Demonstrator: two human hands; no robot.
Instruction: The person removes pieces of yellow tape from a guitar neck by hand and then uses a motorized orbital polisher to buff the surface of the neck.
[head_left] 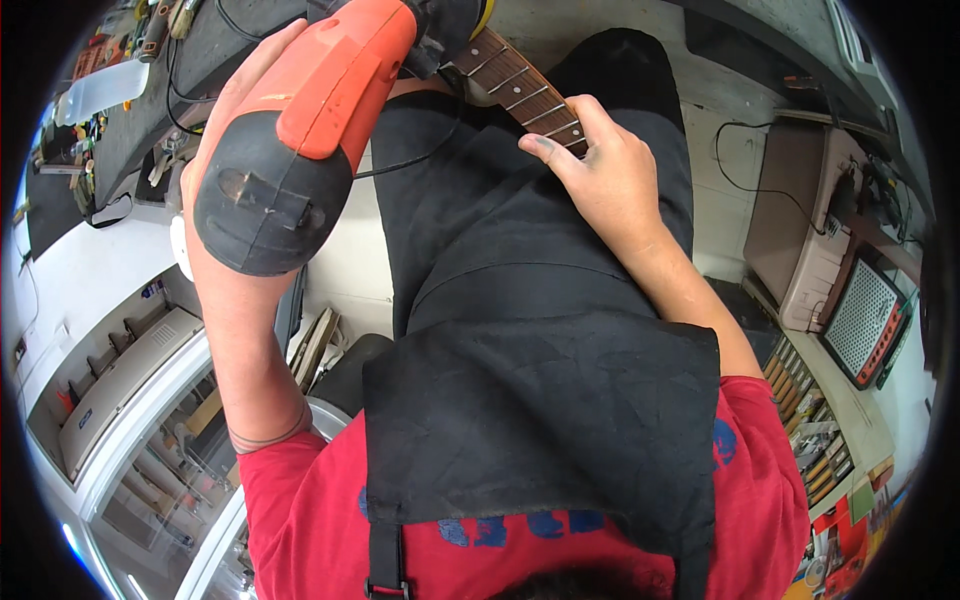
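My left hand (238, 95) is wrapped round a large orange and black rotary power tool (345, 75), which hides most of the palm and some fingers. The tool's rounded black end points toward me. A yellow-edged round part shows at its far end, cut off by the top of the picture. To the right, my right hand (618, 170) grips the end of a guitar neck (518, 88), thumb on one side and fingers round the other. The neck has a brown fretboard with metal frets and pale dots. It slants over my lap, its far part hidden behind the tool.
A black apron (520, 290) covers my lap. A dark cable (410, 160) runs from behind the tool across my thigh. At left a dark workbench (150, 120) bears tools. On the right stand a beige case (800, 220) and a grille-fronted box (862, 315) with orange trim.
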